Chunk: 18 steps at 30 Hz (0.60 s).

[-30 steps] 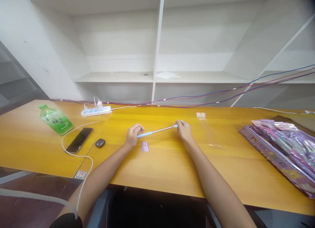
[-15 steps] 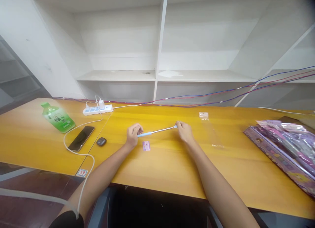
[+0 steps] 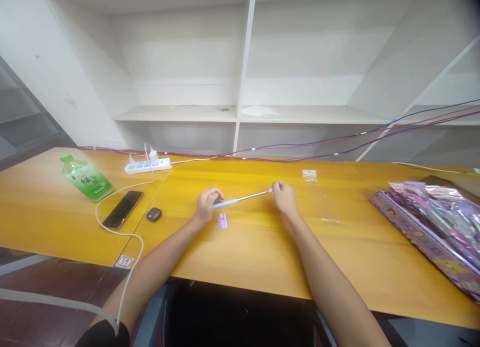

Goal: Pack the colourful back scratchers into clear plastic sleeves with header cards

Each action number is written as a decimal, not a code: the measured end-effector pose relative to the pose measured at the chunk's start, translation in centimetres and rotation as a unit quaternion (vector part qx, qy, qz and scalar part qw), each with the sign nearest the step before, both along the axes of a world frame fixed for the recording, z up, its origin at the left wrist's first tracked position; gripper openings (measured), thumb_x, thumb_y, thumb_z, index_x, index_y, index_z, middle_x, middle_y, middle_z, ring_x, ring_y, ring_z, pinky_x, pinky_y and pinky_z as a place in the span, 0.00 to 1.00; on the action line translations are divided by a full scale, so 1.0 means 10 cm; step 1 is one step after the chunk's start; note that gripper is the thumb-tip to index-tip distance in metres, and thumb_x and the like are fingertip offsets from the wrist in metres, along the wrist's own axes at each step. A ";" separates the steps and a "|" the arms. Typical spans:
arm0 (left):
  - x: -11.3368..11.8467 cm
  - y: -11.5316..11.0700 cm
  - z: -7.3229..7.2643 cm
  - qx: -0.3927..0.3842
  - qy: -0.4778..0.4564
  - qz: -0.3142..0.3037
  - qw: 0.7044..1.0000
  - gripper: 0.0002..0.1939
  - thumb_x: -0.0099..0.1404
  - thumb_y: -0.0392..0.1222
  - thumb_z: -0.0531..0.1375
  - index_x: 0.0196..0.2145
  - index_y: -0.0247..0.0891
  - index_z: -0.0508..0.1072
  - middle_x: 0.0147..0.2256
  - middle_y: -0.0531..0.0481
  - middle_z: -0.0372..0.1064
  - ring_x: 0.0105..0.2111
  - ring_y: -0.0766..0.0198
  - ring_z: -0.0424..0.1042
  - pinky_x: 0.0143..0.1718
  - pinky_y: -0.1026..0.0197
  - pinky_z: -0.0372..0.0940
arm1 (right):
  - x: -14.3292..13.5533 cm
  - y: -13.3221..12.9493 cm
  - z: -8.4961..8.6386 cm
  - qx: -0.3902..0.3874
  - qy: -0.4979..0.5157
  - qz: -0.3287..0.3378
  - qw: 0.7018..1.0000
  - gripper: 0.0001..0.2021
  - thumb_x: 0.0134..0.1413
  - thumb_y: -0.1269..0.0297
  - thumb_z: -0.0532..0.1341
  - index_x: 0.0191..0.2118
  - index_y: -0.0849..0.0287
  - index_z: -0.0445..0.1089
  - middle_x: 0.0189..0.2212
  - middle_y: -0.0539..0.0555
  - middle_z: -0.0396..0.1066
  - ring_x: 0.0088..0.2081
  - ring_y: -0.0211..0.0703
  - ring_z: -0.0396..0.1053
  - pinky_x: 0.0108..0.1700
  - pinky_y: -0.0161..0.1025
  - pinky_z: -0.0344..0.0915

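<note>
A thin rod with a light blue sleeve at its left part and a silver metal shaft spans the space between my hands, slightly higher at the right. My left hand is closed round the blue end. The fingers of my right hand pinch the small light blue tip at the other end. Just below the rod, near my left hand, a small purple and white card lies on the yellow wooden table. To the right of my right hand is a clear plastic sleeve with a white top.
At the left are a green bottle on its side, a phone, a small black case and a white power strip with a cable. Purple packages are piled at the right. White shelves stand behind.
Both hands have shifted slightly to the right with the rod between them. The rod keeps about the same length and slant.
</note>
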State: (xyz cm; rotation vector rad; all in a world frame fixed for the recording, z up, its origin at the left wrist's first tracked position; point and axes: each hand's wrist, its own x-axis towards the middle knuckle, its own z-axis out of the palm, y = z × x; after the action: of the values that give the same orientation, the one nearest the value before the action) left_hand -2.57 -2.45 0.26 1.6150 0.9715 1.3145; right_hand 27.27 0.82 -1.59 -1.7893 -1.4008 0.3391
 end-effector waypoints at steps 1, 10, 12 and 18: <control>0.01 0.00 -0.01 -0.012 -0.008 -0.002 1.000 0.15 0.64 0.43 0.51 0.27 0.37 0.73 0.24 0.51 0.67 0.25 0.64 0.67 0.29 0.61 0.61 | 0.00 0.00 0.00 0.001 0.002 -0.005 1.000 0.17 0.66 0.55 0.48 0.26 0.54 0.59 0.19 0.49 0.60 0.26 0.42 0.56 0.31 0.38 0.49; 0.01 -0.01 -0.11 0.011 0.018 0.050 0.999 0.13 0.65 0.41 0.52 0.26 0.38 0.72 0.26 0.52 0.68 0.29 0.63 0.68 0.32 0.62 0.62 | -0.15 -0.05 -0.02 0.011 0.016 0.018 1.000 0.17 0.65 0.57 0.48 0.24 0.54 0.56 0.20 0.48 0.59 0.26 0.41 0.57 0.31 0.37 0.49; -0.01 -0.01 -0.11 0.018 0.017 0.055 0.998 0.13 0.65 0.40 0.52 0.26 0.38 0.72 0.25 0.52 0.67 0.28 0.64 0.68 0.32 0.62 0.62 | -0.18 -0.07 -0.02 0.011 0.017 0.020 1.000 0.16 0.65 0.58 0.48 0.24 0.54 0.56 0.19 0.48 0.59 0.26 0.41 0.57 0.31 0.37 0.49; -0.02 0.00 -0.12 0.028 0.014 0.071 0.997 0.14 0.66 0.41 0.52 0.26 0.38 0.72 0.24 0.52 0.67 0.28 0.63 0.68 0.32 0.62 0.62 | -0.35 -0.14 -0.02 0.003 0.015 0.034 0.999 0.18 0.66 0.57 0.47 0.24 0.54 0.56 0.19 0.48 0.58 0.25 0.42 0.58 0.31 0.38 0.49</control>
State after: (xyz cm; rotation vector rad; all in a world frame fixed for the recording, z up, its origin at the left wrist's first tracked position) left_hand -2.73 -2.48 -0.97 1.6343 1.0920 1.4301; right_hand 23.73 -0.53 -1.81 -1.7274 -1.4426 0.3956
